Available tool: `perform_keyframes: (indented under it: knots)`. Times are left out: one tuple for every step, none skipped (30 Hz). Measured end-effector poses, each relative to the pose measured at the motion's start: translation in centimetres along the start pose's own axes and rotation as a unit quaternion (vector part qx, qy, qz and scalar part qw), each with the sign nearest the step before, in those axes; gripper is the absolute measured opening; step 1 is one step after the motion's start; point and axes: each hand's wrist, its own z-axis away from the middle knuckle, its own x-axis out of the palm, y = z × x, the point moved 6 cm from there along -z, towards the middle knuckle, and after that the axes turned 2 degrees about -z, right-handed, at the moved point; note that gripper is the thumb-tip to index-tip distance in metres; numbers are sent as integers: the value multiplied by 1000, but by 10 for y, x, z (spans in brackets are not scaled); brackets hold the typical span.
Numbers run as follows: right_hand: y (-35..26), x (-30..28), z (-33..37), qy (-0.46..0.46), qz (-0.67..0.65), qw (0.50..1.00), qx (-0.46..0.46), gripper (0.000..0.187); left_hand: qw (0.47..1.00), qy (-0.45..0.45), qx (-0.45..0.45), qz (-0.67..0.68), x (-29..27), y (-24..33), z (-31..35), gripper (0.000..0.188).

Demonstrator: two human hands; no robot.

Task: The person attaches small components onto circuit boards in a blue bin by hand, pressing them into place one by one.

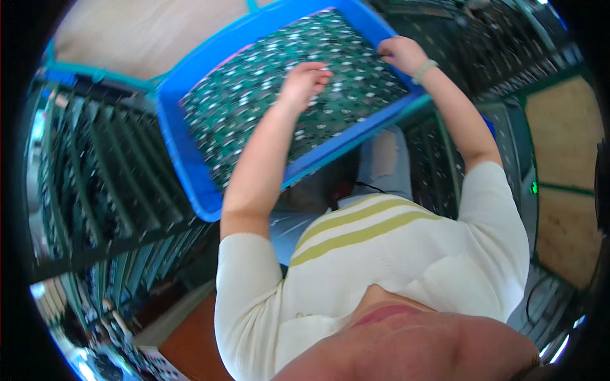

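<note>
A blue plastic tray (182, 159) holds a layer of green pieces (254, 105) dotted with white and dark bits; they look like circuit boards, too blurred to be sure. Over the middle of this layer is my left hand (304, 86), its fingers curled together; whatever they may pinch is too small to make out. My right hand (403, 54), with a pale band at the wrist, is at the tray's right rim. Its fingers are bent in and closed, and their tips are partly hidden, so I cannot tell what they hold.
Racks of dark green slats (121, 165) stand close on the left, and similar racks (502, 44) at the far right. A pale board with a teal frame (159, 32) lies beyond the tray. Light wooden panels (565, 120) are on the right.
</note>
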Motion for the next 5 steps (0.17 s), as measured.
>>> perform_keyframes:
  knots:
    - [-2, 5, 4, -8, 99, 993, -67, 5, 1000, -8, -6, 9, 3, 2, 2, 23]
    - [-4, 10, 6, -37, 167, 983, -70, 2, 1000, -8, -16, 14, 5, 0, 3, 25]
    - [-4, 16, 8, -83, 198, 974, -78, 4, 1000, -2, -23, 17, 4, -1, 3, 26]
    - [2, 18, 14, -98, 187, 975, -73, 8, 999, -31, -34, 26, 7, -6, -2, 30]
    - [3, 23, 16, -111, 174, 976, -73, 15, 998, -41, -42, 3, 9, -7, -1, 32]
